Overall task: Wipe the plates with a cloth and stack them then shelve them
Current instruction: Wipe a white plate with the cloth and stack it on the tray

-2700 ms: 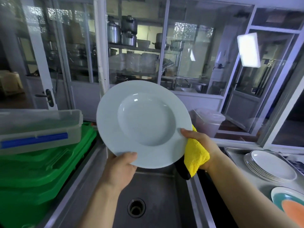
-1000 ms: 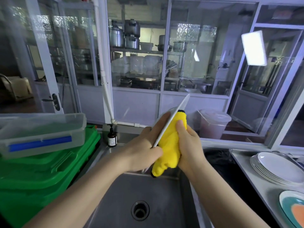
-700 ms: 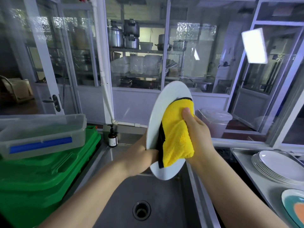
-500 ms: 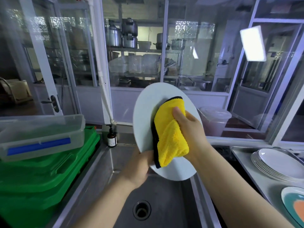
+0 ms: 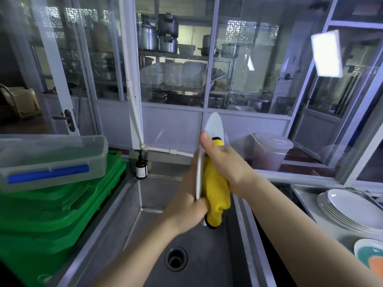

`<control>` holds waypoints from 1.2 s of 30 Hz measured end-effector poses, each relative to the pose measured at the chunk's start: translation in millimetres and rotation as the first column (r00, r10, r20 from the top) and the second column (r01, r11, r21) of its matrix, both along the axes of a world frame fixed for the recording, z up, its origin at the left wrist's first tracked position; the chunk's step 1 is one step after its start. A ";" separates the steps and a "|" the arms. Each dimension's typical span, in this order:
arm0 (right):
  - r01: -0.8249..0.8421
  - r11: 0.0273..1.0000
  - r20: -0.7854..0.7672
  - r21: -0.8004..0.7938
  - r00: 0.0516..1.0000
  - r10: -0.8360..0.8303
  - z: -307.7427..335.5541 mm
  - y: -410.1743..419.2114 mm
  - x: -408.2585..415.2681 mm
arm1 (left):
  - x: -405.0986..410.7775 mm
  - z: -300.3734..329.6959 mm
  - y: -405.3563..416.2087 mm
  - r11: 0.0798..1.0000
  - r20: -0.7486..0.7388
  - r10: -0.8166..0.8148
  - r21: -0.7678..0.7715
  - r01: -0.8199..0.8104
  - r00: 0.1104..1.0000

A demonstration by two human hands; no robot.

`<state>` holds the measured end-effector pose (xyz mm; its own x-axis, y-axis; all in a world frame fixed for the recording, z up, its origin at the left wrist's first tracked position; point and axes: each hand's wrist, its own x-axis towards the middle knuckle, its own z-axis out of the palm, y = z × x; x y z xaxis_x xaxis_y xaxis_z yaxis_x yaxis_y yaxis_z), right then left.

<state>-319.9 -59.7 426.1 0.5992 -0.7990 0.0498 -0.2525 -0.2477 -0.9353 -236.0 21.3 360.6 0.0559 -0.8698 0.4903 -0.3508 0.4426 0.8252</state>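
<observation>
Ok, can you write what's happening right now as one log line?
step: wiping | left hand: holds plate edge-on over sink | right hand: presses yellow cloth on plate | stack: waiting

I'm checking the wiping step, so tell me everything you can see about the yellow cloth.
The cloth is bright yellow, plush like microfibre, with a dark edge showing at its top and bottom. It is bunched against the right face of the white plate, held nearly edge-on above the sink. The right hand presses it there; the left hand holds the plate and touches the cloth's lower part.
</observation>
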 end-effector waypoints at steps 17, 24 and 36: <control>-0.169 0.856 0.702 0.489 0.659 -0.272 -68.4 -26.7 -36.3 | 89.4 -13.4 -10.8 0.956 -0.028 0.261 0.144 -0.254 0.965; -0.285 0.861 0.762 0.421 0.626 -0.165 -66.9 -31.2 -49.7 | 74.5 -49.8 -11.6 0.941 -0.970 -0.012 0.072 0.331 0.244; 0.372 0.911 0.423 0.178 0.807 -0.413 -86.7 -57.8 -83.9 | 48.9 -49.7 -3.7 0.990 -0.928 -0.016 -0.066 -0.122 0.372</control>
